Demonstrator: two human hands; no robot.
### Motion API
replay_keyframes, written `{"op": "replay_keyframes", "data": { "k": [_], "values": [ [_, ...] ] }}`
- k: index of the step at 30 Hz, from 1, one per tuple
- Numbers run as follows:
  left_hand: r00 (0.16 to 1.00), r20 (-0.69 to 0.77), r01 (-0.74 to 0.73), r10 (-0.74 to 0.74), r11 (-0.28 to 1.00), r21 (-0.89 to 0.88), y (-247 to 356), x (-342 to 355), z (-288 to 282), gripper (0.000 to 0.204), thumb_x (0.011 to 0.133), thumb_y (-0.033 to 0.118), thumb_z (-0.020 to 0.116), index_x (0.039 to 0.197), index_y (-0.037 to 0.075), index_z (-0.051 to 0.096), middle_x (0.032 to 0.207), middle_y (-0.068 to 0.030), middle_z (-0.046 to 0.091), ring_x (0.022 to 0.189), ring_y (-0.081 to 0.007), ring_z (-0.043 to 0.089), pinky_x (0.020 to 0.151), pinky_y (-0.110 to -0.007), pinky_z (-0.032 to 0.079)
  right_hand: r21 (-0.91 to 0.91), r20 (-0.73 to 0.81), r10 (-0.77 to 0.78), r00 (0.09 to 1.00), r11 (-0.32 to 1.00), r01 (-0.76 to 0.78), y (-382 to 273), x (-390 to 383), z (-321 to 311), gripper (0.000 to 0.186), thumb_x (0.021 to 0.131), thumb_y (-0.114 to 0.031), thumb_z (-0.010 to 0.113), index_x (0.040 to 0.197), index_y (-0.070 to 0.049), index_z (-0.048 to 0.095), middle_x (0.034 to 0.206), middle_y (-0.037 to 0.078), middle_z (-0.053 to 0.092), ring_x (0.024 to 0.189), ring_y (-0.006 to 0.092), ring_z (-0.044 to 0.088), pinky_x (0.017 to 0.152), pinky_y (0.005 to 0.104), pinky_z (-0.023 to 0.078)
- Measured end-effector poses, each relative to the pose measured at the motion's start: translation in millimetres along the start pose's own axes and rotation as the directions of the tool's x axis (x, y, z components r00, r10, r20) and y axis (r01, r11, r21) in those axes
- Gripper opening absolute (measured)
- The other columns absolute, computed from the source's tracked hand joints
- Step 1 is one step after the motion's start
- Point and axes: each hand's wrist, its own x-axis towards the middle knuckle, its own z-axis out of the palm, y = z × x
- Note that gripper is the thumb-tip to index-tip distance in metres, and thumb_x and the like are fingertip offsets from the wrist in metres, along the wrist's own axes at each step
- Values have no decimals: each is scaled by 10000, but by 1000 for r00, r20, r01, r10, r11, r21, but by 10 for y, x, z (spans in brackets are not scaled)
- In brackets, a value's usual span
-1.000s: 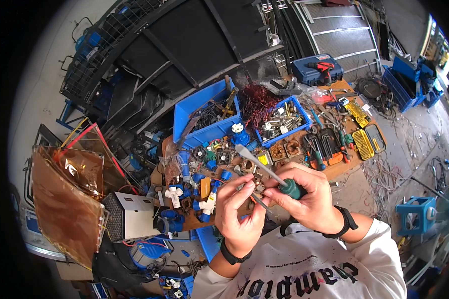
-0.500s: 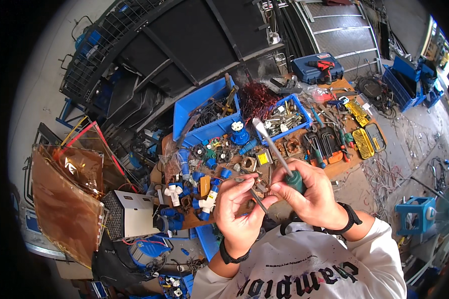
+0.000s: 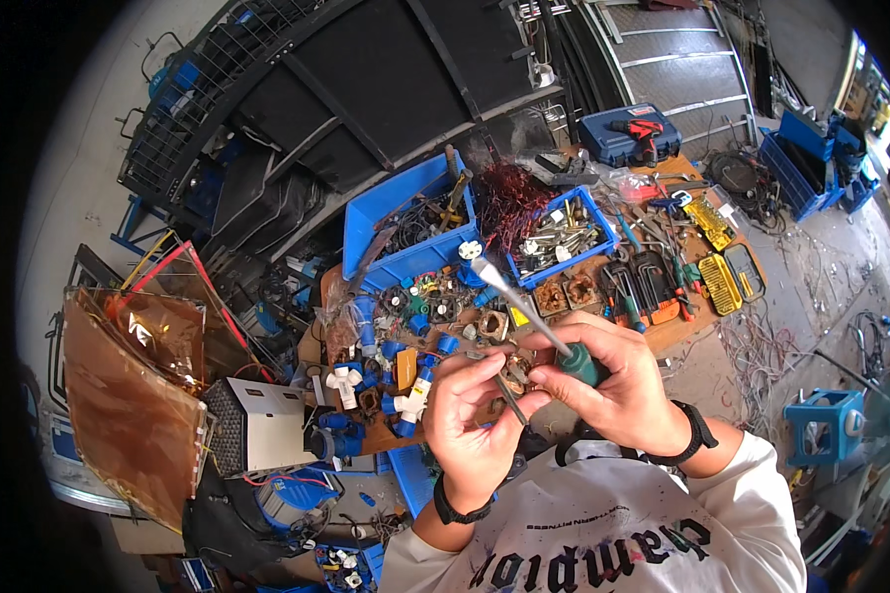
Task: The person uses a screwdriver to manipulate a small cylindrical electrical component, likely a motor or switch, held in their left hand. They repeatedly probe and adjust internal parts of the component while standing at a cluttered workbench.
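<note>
Close to the chest, the left hand [image 3: 477, 427] pinches a small brownish metal part [image 3: 509, 381], and the right hand [image 3: 618, 390] grips a green-handled screwdriver [image 3: 539, 321]. The shaft points up and away with its flat tip in the air, so the part looks only partly worked. A second ago the shaft lay lower and flatter. Beyond, blue plastic fittings [image 3: 410, 395] litter the tabletop [image 3: 677, 331] before two blue plastic bins [image 3: 405, 232].

A cluttered wooden workbench [image 3: 663, 331] is seen in bright daylight. Behind it, stacked black plastic crates [image 3: 366, 109] are piled; to its right, grey concrete floor [image 3: 811, 287] (strewn with wires) is visible, and a blue plastic stool [image 3: 823, 427] stands there.
</note>
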Motion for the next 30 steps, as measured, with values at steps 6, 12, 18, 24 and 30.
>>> {"op": "replay_keyframes", "data": {
  "k": [6, 12, 18, 24, 30],
  "values": [
    [999, 13, -46, 45, 998, 46, -7, -3, -26, 507, 726, -1, 770, 1143, -15, 480, 1090, -124, 543, 962, -222, 626, 811, -304, 531, -54, 49, -76, 996, 995, 78, 14, 15, -25, 171, 749, -40, 715, 894, -1, 633, 791, 106, 600, 684, 235, 601, 612, 312, 470],
    [998, 53, 15, -13, 999, -35, -13, -18, -58, 506, 703, -126, 728, 1143, -28, 500, 1145, -145, 525, 978, -242, 634, 795, -326, 575, -34, 48, -19, 999, 999, 20, 23, -4, -16, 136, 798, -84, 692, 880, -8, 614, 775, 97, 601, 678, 202, 608, 587, 288, 463],
    [977, 89, 210, -195, 954, -212, 89, -15, -89, 477, 747, -106, 702, 1165, -36, 483, 1112, -160, 592, 928, -234, 654, 791, -332, 567, 234, 85, 310, 947, 917, -322, -48, -52, 15, 112, 868, -122, 643, 900, -21, 605, 735, 42, 614, 612, 90, 580, 571, 252, 460],
    [937, 176, 347, -300, 846, -405, 70, -22, -161, 453, 790, -66, 679, 1193, -39, 472, 1106, -175, 604, 908, -251, 661, 789, -338, 566, 227, 68, 298, 952, 925, -306, -45, -64, 23, 94, 874, -117, 635, 887, -27, 611, 720, 33, 616, 653, 76, 578, 588, 256, 457],
    [918, 196, 397, -346, 806, -438, 85, -42, -209, 454, 796, -60, 674, 1201, -39, 469, 1112, -179, 603, 966, -242, 643, 807, -348, 563, 96, 46, 121, 992, 987, -125, -32, -45, 57, 104, 838, -88, 664, 889, -12, 614, 779, 78, 611, 698, 163, 601, 624, 292, 467]
  ]
}}
